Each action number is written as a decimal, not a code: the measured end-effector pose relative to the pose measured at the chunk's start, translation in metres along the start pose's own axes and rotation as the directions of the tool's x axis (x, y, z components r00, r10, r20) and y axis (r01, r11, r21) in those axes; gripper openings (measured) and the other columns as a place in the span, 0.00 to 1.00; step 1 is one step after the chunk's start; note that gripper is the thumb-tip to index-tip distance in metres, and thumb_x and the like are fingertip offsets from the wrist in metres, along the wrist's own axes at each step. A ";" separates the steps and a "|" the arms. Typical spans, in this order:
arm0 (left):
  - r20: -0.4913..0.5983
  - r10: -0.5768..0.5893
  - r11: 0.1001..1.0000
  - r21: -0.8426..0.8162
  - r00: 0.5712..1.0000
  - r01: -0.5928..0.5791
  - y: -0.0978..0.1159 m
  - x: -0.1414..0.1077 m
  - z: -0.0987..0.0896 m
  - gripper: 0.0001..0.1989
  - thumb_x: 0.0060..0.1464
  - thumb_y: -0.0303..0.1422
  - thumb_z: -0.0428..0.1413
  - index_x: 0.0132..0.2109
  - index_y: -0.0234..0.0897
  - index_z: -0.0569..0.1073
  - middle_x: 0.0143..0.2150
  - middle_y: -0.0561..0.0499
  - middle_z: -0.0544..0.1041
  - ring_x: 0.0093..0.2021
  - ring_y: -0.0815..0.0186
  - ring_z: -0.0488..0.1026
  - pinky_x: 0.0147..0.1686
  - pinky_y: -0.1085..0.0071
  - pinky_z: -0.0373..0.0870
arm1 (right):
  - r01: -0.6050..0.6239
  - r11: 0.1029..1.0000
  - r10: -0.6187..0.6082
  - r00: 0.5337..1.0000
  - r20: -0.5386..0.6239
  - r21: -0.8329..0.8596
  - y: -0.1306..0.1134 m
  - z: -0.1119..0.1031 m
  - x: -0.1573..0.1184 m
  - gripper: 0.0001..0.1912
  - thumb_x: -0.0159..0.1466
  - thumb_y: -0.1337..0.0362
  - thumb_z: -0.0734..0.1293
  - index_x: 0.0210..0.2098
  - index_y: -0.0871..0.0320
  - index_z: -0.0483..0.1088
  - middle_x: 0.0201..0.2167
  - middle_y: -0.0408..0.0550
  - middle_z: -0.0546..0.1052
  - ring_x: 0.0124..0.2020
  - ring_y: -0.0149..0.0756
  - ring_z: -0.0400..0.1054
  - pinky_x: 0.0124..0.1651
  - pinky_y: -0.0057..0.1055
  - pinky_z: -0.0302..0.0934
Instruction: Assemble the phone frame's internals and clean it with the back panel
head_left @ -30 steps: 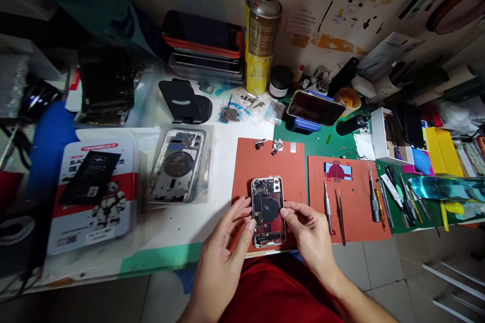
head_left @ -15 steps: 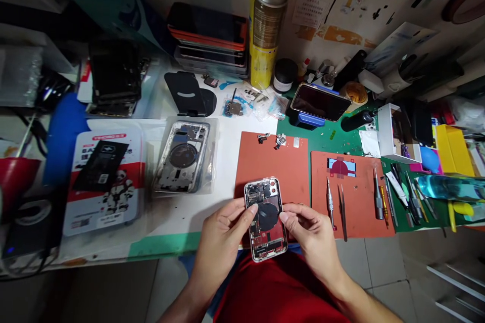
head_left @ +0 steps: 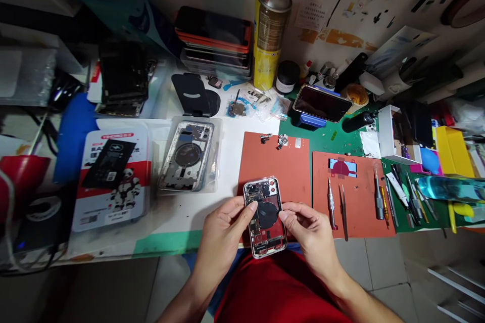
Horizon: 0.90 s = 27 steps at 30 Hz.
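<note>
Between my two hands is an opened phone housing [head_left: 267, 234], its circuit board and a black round pad showing inside a red interior. My left hand [head_left: 224, 229] grips its left edge, thumb over the inner side near the board. On the opposite edge, my right hand [head_left: 312, 229] pinches the frame with thumb and fingers. The housing is tilted over the front edge of an orange mat [head_left: 276, 161]. Small metal parts [head_left: 282, 141] lie at that mat's far end. A second opened phone housing [head_left: 186, 155] rests in a clear tray to the left.
On the right-hand orange mat [head_left: 364, 201] lie a screwdriver [head_left: 331, 204], tweezers [head_left: 343, 212] and a blue-and-red sticker [head_left: 342, 167]. A battery package [head_left: 113, 206] is at left. Behind stand a spray can [head_left: 270, 35], a phone on a stand [head_left: 322, 105] and stacked phones [head_left: 214, 35].
My view has shifted slightly, so the bench things appear a little further right. The phone housing's lower end has tilted slightly in my hands; both hands keep their grip.
</note>
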<state>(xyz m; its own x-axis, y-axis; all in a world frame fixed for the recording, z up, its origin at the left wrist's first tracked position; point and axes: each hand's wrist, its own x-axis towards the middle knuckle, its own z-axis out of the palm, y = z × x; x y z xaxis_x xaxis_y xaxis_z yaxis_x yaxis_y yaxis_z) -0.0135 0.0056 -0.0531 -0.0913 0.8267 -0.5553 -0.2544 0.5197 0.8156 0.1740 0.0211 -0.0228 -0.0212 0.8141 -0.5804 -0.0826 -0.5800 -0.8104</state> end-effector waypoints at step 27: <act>0.029 -0.014 0.999 -0.042 0.999 0.015 -0.001 -0.002 0.002 0.28 0.60 0.48 0.68 0.60 0.37 0.79 0.50 0.42 0.87 0.50 0.50 0.85 0.50 0.59 0.83 | 0.087 0.988 -0.088 0.996 0.000 -0.131 0.009 0.001 0.005 0.22 0.65 0.43 0.77 0.40 0.57 0.86 0.32 0.46 0.74 0.30 0.32 0.63 0.34 0.31 0.62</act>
<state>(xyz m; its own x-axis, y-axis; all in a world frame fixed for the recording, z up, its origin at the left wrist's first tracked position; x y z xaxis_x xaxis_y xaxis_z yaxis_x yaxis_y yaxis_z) -0.0110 0.0037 -0.0527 -0.0599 0.8253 -0.5615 -0.2963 0.5224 0.7996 0.1727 0.0198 -0.0326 -0.0140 0.8618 -0.5071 0.0468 -0.5060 -0.8612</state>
